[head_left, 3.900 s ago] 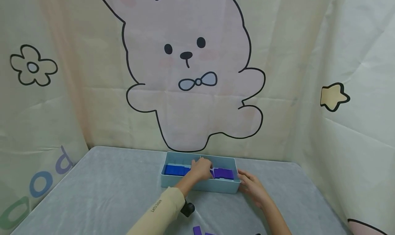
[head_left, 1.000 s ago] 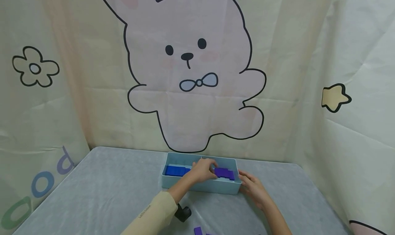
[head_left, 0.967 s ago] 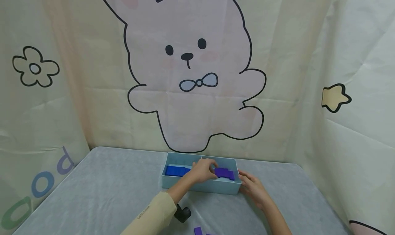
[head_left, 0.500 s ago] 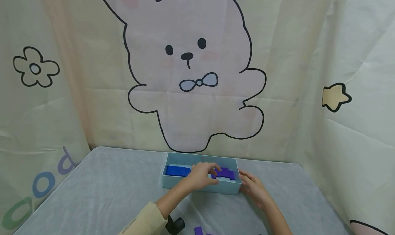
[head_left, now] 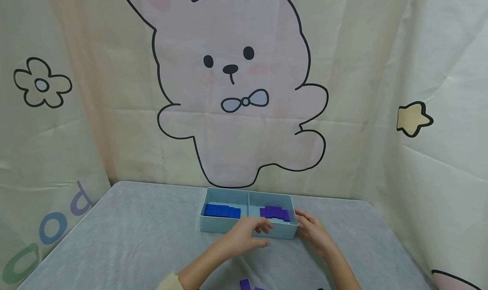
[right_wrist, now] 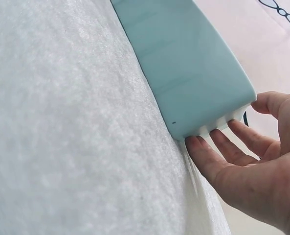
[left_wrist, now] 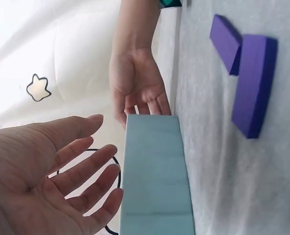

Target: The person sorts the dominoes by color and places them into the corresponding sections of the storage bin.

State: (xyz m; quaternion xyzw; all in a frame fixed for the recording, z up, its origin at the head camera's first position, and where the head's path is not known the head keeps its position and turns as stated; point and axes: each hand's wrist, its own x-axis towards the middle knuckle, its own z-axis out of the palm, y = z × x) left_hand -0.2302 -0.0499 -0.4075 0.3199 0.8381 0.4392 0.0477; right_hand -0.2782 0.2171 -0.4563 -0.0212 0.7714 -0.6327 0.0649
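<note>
A light blue box [head_left: 228, 226] with a divider stands on the table. Blue blocks [head_left: 222, 211] lie in a row in its left compartment, purple blocks [head_left: 274, 213] in its right one. My left hand [head_left: 248, 235] hovers just in front of the box, thumb and fingers apart, holding nothing. My right hand [head_left: 314, 235] touches the box's right end; in the right wrist view its extended fingers [right_wrist: 203, 154] rest against that end wall. Two loose purple blocks, one larger in view [left_wrist: 255, 83] and one partly behind it [left_wrist: 226, 44], lie on the table nearer me.
Grey cloth covers the table [head_left: 145, 230]. Behind it hangs a pale curtain [head_left: 343, 154] with a bear-like cartoon, close to the box's back. A small dark object [head_left: 320, 288] barely shows at the bottom edge of the head view.
My left hand has drawn back out of the box towards me and its fingers have spread. A purple piece earlier by its fingertips now lies among the purple blocks. The right hand stays put.
</note>
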